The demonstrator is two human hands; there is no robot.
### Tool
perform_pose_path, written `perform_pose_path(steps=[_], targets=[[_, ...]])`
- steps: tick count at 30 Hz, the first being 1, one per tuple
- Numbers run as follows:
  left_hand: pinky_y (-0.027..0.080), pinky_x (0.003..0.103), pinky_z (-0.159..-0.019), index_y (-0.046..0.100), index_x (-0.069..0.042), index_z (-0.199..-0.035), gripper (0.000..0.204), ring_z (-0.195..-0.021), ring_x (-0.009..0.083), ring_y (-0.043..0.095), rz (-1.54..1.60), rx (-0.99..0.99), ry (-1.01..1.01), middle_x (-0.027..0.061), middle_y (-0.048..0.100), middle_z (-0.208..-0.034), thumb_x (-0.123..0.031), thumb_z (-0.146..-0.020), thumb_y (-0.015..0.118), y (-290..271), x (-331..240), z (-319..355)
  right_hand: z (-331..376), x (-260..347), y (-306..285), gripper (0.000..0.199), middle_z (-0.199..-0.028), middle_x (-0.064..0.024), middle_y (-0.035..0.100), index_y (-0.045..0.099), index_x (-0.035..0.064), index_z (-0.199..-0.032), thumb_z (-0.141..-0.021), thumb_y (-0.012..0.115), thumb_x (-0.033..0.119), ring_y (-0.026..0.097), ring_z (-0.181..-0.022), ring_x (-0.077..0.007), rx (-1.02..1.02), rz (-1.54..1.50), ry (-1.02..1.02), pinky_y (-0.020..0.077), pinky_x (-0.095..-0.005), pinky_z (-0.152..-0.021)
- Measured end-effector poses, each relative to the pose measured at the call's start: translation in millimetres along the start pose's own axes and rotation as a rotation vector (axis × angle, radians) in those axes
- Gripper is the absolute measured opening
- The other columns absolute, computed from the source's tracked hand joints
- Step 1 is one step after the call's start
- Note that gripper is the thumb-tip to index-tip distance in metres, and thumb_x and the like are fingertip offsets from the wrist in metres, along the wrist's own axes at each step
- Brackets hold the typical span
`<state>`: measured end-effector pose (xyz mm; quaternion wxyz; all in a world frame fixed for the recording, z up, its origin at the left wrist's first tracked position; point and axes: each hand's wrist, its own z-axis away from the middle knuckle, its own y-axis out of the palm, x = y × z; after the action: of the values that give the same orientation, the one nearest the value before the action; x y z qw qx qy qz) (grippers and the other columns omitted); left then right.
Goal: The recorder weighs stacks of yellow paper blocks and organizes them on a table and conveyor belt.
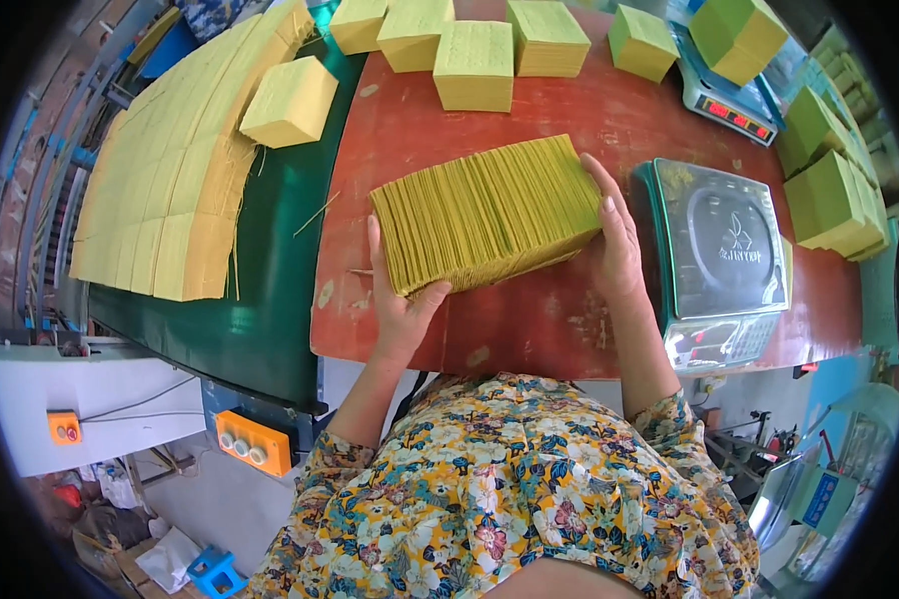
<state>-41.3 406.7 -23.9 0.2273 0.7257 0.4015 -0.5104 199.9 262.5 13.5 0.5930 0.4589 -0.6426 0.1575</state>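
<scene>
A thick row of yellow paper sheets [484,215] stands on edge on the red-brown table [529,329], lying slantwise in front of me. My left hand [400,304] presses against its near left end, thumb on the front face. At the far right end my right hand [614,235] lies flat against the sheets. Both hands squeeze the row between them.
A steel-topped scale [724,245] stands right of my right hand; a second scale [724,100] is behind it. Several yellow paper blocks [474,65] line the table's far edge, more at right [834,195]. Fanned yellow sheets [165,170] lie on a green surface left.
</scene>
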Motion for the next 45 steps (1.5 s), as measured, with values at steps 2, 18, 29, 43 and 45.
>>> perform_pose_path(steps=[2,18,29,43,45], targets=[[0.039,0.039,-0.114,0.000,-0.001,-0.162,0.109,-0.139,0.0253,0.045,-0.009,-0.064,0.023,0.0152,0.035,-0.158,-0.016,-0.087,0.078,15.3,0.5,1.0,-0.9,2.3,2.3,0.056,-0.153,-0.0137,0.045,0.039,-0.0001,-0.154,-0.107,0.047,0.030,0.038,-0.144,-0.0218,-0.042,0.071,0.033,0.0249,-0.0360,-0.120],[0.049,0.040,-0.104,0.032,-0.004,-0.153,0.086,-0.124,0.0224,0.057,0.199,0.059,-0.206,0.0108,0.055,-0.140,-0.019,-0.085,0.083,-24.3,15.3,12.4,-23.8,-2.7,-18.4,0.069,-0.152,-0.0160,0.048,0.042,0.0007,-0.150,-0.106,0.043,0.053,0.043,-0.142,-0.0269,-0.241,-0.303,0.300,0.0333,-0.0422,-0.117],[0.055,0.033,-0.089,0.062,0.000,-0.123,0.047,-0.102,0.0177,0.067,0.105,0.060,-0.130,0.0069,0.069,-0.115,-0.018,-0.085,0.084,14.6,4.5,16.0,7.7,26.9,1.6,0.059,-0.145,-0.0092,0.054,0.044,0.0022,-0.150,-0.112,0.028,0.044,0.049,-0.136,-0.0201,-0.078,-0.111,0.104,0.0379,-0.0358,-0.113],[0.054,0.032,-0.090,0.060,0.002,-0.126,0.053,-0.103,0.0166,0.065,0.162,0.108,-0.205,0.0079,0.067,-0.118,-0.022,-0.086,0.085,6.4,38.2,14.0,7.5,-24.5,-42.5,0.060,-0.149,-0.0120,0.051,0.042,-0.0001,-0.151,-0.111,0.034,0.044,0.045,-0.140,-0.0224,-0.195,-0.131,0.108,0.0315,-0.0365,-0.117],[0.054,0.033,-0.090,0.061,0.002,-0.125,0.053,-0.103,0.0168,0.065,0.146,0.132,-0.127,0.0080,0.067,-0.117,-0.022,-0.085,0.085,5.7,40.3,10.7,6.1,-31.6,-42.8,0.060,-0.150,-0.0122,0.050,0.043,-0.0006,-0.150,-0.111,0.035,0.044,0.045,-0.139,-0.0221,-0.204,-0.100,0.134,0.0321,-0.0366,-0.117]])
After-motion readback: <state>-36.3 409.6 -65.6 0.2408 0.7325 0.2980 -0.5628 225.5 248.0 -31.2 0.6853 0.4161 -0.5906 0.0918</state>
